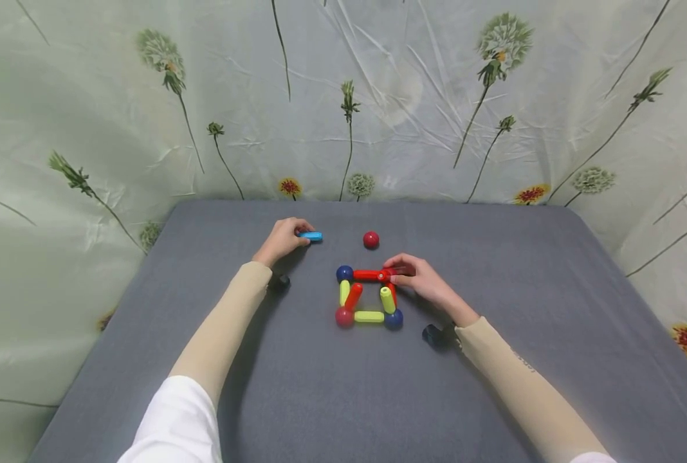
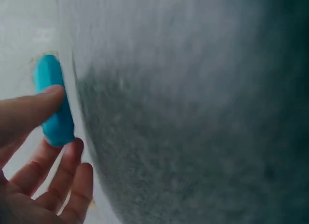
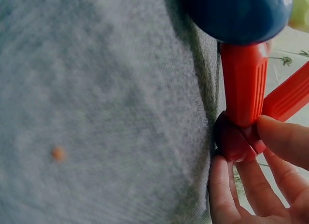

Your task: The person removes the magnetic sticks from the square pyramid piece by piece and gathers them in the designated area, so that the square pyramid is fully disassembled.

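Observation:
My left hand pinches a light blue rod between thumb and fingers. The left wrist view shows this ridged blue rod with the thumb across its side. At the back right corner of a square frame of rods and balls, my right hand grips a red ball. Red rods meet at that ball, and its far side is hidden by the fingers. The frame also has a blue ball at back left, a red ball at front left and a blue ball at front right.
A loose red ball lies behind the frame on the grey cloth-covered table. Yellow-green rods form the front and left sides, and tilted rods rise from the front corners. A flower-patterned curtain hangs behind.

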### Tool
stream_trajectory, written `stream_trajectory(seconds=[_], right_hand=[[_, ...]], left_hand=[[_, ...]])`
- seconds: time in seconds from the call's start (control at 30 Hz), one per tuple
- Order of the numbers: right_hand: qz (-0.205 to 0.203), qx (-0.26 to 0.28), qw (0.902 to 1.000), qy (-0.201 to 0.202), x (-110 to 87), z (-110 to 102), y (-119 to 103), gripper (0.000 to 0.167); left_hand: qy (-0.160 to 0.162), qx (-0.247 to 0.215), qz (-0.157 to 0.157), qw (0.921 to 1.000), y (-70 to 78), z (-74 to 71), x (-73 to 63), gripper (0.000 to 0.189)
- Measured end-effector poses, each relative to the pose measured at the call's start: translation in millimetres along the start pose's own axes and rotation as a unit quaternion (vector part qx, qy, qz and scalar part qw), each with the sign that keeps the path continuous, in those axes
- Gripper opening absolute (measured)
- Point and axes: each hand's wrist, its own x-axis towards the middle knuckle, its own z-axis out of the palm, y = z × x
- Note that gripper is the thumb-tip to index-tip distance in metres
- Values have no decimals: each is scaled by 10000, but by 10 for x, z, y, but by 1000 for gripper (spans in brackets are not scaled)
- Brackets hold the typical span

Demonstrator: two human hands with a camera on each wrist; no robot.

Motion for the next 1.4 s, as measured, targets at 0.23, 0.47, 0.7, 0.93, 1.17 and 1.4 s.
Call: stream_trajectory(seconds=[0.23, 0.47, 0.7, 0.93, 1.17, 1.4], right_hand=[[-46, -10, 10000, 6, 11, 1, 17, 29], [7, 43, 10000, -12, -12, -7, -1, 28], [29, 88, 10000, -2, -17, -18, -6, 28], [-23, 146, 9999, 22, -21, -6, -5, 28], [-95, 150, 9998, 32, -11, 1, 4, 28], [-68, 117, 9999, 27, -6, 16, -5, 28]], left_hand=[[3, -40, -90, 10000, -50, -43, -21, 28], [190, -1124, 707, 9910, 254, 28, -384, 32], [-1117, -1273, 1252, 9776, 736, 327, -864, 40], [-978, -671, 1235, 9852, 908, 555, -994, 36], [-687, -1082, 1368, 9823, 860, 550, -982, 26], [-42, -910, 919, 9916, 616, 308, -797, 21]])
